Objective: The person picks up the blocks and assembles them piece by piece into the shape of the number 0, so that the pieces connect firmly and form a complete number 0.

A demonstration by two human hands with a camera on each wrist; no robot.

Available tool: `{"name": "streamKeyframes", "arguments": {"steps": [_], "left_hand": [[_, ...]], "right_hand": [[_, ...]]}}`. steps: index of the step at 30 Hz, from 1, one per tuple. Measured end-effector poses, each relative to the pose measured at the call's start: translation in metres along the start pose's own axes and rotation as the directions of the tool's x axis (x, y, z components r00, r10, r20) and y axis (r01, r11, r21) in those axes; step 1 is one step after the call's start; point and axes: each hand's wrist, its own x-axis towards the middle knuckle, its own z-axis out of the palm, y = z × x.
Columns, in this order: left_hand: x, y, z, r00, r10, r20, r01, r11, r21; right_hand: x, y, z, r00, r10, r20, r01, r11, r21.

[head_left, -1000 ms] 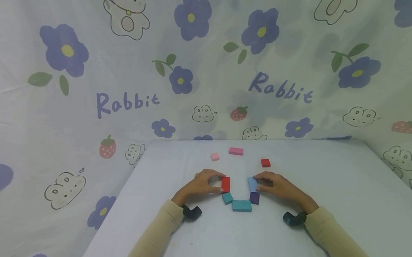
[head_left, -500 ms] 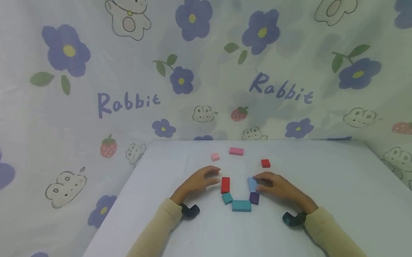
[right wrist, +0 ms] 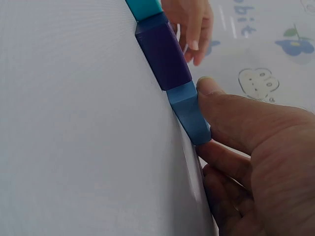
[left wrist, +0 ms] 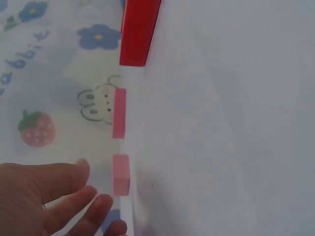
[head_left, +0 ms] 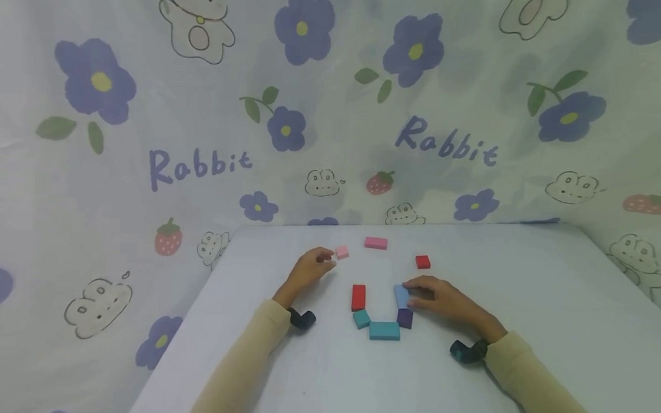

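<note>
My left hand [head_left: 309, 269] reaches beside a small light pink block [head_left: 342, 252], its thumb and fingers apart and holding nothing. In the left wrist view that light pink block [left wrist: 121, 175] stands just beyond the fingertips. My right hand [head_left: 442, 298] pinches the light blue block [head_left: 401, 296] between thumb and forefinger, as the right wrist view shows at the block's end [right wrist: 191, 113]. Touching that block is a dark purple block [head_left: 405, 318]. A long teal block [head_left: 384, 331], a small teal block [head_left: 362, 319] and a red block [head_left: 358, 297] continue the U-shaped row.
Farther back on the white table [head_left: 324, 382] lie a pink block [head_left: 376, 243] and a small red block [head_left: 422, 262]. A curtain [head_left: 334, 109] printed with flowers and rabbits hangs behind the table's far edge.
My left hand has let go of the red block and moved up and away to the small light pink block. The right hand has stayed at the light blue block.
</note>
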Motion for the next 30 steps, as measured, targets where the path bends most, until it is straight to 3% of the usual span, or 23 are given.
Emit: {"name": "streamKeyframes", "arguments": {"steps": [8, 15, 21, 30], "left_hand": [[0.019, 0.000, -0.006, 1.000, -0.020, 0.004, 0.020, 1.000, 0.009], [0.030, -0.002, -0.002, 0.999, -0.034, 0.003, 0.034, 0.999, 0.001], [0.034, -0.005, 0.005, 0.998, -0.068, 0.000, 0.068, 0.997, 0.021], [0.039, -0.001, 0.012, 0.999, -0.035, 0.002, 0.035, 0.997, 0.067]], "right_hand": [[0.000, 0.000, -0.001, 0.999, -0.039, 0.000, 0.039, 0.999, 0.022], [-0.001, 0.001, 0.000, 0.998, -0.061, -0.005, 0.061, 0.998, 0.014], [-0.002, 0.001, 0.002, 0.999, -0.051, -0.001, 0.051, 0.999, 0.005], [-0.001, 0.004, 0.002, 0.999, -0.039, -0.019, 0.038, 0.999, -0.017]]}}
